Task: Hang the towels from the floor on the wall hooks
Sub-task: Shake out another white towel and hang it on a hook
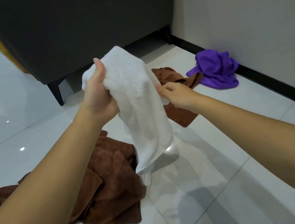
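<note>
My left grip is clamped round the bunched top of a white towel, thumb upright against the cloth, holding it off the floor. My right grip pinches the towel's right-hand edge a little lower. The towel is thick, fluffy terry, plain white, hanging in one long loose fold with its bottom corner dangling over glossy pale tiles. Under my left forearm a brown towel lies crumpled on the floor. A second brown towel lies behind the white one. A purple towel is heaped at the floor's right edge by the wall.
</note>
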The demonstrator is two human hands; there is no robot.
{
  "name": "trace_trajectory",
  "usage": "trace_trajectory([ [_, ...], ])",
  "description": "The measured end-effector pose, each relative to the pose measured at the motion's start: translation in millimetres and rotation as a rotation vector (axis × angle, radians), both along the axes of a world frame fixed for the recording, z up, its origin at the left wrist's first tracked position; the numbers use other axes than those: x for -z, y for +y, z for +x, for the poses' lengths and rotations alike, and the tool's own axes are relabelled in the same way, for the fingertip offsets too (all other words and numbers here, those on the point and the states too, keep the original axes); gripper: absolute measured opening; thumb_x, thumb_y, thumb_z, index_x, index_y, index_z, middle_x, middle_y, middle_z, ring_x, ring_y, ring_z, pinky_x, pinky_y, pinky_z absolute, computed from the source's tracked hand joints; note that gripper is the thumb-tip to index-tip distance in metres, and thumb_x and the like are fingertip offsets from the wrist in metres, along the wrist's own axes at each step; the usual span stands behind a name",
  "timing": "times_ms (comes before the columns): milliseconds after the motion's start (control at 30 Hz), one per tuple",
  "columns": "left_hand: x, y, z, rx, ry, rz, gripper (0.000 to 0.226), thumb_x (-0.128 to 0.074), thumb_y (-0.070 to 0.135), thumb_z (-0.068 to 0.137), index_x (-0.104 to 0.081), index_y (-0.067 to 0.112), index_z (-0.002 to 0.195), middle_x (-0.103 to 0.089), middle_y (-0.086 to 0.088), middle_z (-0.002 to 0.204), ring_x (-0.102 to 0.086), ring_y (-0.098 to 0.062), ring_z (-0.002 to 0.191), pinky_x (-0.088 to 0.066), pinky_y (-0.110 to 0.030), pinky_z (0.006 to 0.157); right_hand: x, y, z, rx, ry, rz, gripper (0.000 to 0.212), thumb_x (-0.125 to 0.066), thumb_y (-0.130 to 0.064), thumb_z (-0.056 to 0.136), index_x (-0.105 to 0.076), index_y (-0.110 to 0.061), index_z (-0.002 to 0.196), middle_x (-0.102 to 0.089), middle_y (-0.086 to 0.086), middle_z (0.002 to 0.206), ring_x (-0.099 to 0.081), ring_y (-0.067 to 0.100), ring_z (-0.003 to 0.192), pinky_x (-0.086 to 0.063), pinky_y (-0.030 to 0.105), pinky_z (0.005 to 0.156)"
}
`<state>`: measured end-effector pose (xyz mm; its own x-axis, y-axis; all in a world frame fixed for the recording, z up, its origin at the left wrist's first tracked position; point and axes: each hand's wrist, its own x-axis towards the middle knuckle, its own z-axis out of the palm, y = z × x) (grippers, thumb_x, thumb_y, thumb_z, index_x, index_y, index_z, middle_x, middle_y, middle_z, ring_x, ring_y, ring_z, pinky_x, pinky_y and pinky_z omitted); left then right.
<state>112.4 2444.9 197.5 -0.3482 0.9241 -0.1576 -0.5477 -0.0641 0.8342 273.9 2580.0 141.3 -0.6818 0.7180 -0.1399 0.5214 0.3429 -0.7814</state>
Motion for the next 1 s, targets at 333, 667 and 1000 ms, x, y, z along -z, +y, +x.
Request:
trace_trajectory([
  [333,0.8,-0.6,-2.1,0.006,-0.083,0.109,0.064,-0.023,0.057,0.101,-0.048,0.013,0.139,-0.058,-0.009,0.136,-0.055,-0.027,0.127,-0.041,-0.041,0.109,-6.1,-12.4,-15.3,0.135,0.108,-0.444,0.060,-0.031,-0.075,0.088,-0.061,-0.022,0.086,-0.062,-0.010,0.089,-0.060,0.014,0.087,-0.045,0.029,0.084],
  [667,13.9,-4.7,-18.1,-0.050,0.055,-0.049,0.065,-0.027,0.060,0.099,-0.051,0.014,0.138,-0.060,-0.009,0.133,-0.058,-0.026,0.123,-0.039,-0.043,0.110,-14.2,-15.0,-12.8,0.029,0.405,-0.842,0.056,-0.048,-0.060,0.090,-0.064,-0.018,0.122,-0.072,0.002,0.114,-0.068,0.019,0.106,-0.052,0.034,0.093],
  [1000,11.8,-8.5,-35.3,-0.082,0.410,-0.483,0.053,-0.062,0.053,0.087,-0.048,0.020,0.127,-0.057,0.008,0.116,-0.055,-0.014,0.109,-0.041,-0.035,0.103,-31.0,2.7,2.6,0.013,0.353,-0.800,0.050,-0.070,-0.042,0.075,-0.066,-0.011,0.114,-0.072,0.007,0.110,-0.068,0.024,0.104,-0.053,0.038,0.090],
])
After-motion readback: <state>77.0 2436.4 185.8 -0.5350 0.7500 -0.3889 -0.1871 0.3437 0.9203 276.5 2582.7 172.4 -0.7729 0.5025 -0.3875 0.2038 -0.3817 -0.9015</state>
